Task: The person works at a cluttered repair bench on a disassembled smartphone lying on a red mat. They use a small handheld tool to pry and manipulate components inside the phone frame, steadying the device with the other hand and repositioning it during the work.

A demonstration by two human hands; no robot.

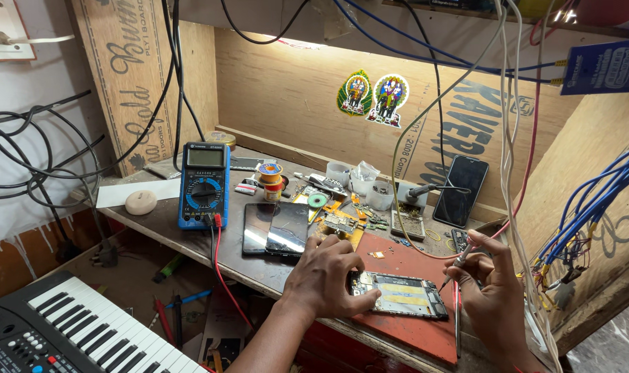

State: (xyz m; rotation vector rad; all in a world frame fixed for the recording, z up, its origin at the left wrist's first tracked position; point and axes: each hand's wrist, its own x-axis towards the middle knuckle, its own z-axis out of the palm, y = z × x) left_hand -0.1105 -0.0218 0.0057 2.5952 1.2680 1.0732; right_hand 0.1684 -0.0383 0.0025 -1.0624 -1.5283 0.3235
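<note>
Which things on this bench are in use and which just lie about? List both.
In use: left hand steadying the opened phone; right hand holding a screwdriver; red mat.

Lying about: blue multimeter, two dark phones, leaning phone, solder spool, keyboard.

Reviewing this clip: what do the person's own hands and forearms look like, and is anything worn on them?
Both are bare. The left hand and its forearm show no sleeve, glove, ring, or watch. The right hand is also ungloved, with no sleeve or band visible down to the frame edge.
</note>
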